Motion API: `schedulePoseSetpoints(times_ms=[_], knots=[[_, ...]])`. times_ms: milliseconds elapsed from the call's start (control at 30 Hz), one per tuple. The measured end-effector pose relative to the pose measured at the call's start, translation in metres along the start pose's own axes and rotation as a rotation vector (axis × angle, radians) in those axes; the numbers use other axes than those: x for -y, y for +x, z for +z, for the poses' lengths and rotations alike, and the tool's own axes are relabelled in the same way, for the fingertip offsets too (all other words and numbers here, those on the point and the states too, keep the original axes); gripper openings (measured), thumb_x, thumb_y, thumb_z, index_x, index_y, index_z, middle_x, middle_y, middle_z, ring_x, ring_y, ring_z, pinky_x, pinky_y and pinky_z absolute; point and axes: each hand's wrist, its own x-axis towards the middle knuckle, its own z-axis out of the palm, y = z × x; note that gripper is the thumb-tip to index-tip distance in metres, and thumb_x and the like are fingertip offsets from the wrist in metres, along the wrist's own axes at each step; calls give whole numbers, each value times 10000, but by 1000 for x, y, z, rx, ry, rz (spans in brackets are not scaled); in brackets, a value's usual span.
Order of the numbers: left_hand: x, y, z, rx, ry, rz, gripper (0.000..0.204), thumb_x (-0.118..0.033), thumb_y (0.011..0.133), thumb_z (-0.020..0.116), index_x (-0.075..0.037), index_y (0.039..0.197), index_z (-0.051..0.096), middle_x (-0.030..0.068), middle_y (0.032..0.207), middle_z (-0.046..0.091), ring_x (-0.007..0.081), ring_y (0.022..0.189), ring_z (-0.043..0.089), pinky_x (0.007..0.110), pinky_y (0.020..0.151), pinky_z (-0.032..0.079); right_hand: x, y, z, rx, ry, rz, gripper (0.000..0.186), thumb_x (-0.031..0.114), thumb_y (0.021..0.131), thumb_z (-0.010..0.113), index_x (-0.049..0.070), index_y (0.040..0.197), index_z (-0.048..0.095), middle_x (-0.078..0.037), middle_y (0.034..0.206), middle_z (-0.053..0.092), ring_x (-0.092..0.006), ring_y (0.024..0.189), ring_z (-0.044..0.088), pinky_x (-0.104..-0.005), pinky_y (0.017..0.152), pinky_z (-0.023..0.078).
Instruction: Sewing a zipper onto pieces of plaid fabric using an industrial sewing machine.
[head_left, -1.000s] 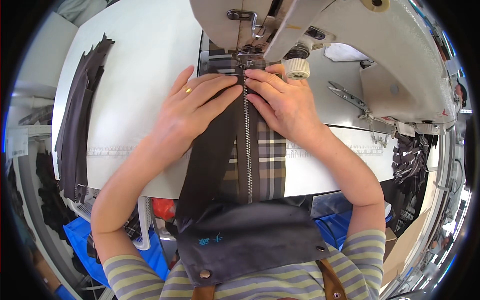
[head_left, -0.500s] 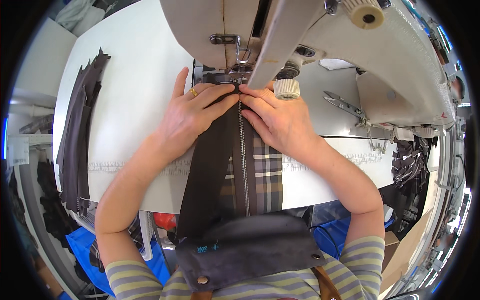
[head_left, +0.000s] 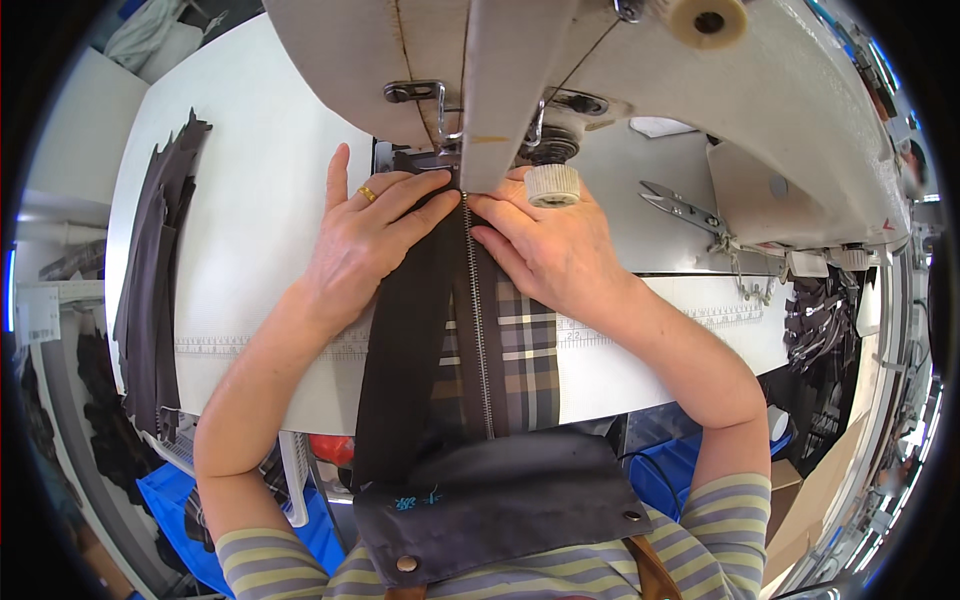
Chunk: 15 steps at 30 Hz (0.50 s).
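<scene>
A metal-toothed zipper (head_left: 476, 320) on dark tape runs lengthwise over plaid cloth (head_left: 527, 350), beside a wide dark fabric strip (head_left: 400, 360). Its far end lies under the head of a sewing machine (head_left: 700, 110). My left hand (head_left: 375, 225), a ring on one finger, lies open on the dark strip, fingertips beside the zipper teeth and little finger raised. My right hand (head_left: 560, 235) rests with fingers and thumb apart on the zipper's right side. The machine's front bar and white knob (head_left: 551, 186) cover some of its fingers. The needle and presser foot are mostly hidden.
Long dark fabric strips (head_left: 155, 290) lie on the table's left. Thread snips (head_left: 680, 208) rest right of my right hand. A ruler scale (head_left: 215, 345) crosses the white table (head_left: 250, 130). Several zippers (head_left: 825, 325) hang at the right, and blue bins (head_left: 660, 460) stand below.
The view has shifted, so the machine head appears larger and farther left, covering more of my right fingertips. My hands stay on the zipper and the dark strip, slightly left in the picture.
</scene>
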Motion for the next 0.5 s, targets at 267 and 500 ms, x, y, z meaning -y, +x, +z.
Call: schedulePoseSetpoints(times_ms=[267, 500], knots=[[4, 1, -8, 106, 6, -14, 445, -123, 781, 601, -153, 1225, 623, -8, 1215, 599, 193, 1063, 576, 612, 1095, 167, 0, 1, -1, 48, 22, 15, 246, 157, 802, 688, 64, 1023, 632, -23, 1073, 630, -234, 952, 630, -385, 766, 477], [-8, -2, -8, 192, 76, -36, 535, -92, 767, 612, -197, 1290, 577, -1, 1274, 568, 228, 1137, 533, 667, 1057, 207, 1, 2, -3, -6, 23, 2, 242, 184, 749, 719, 53, 937, 643, -31, 1021, 637, -236, 987, 558, -361, 834, 437]])
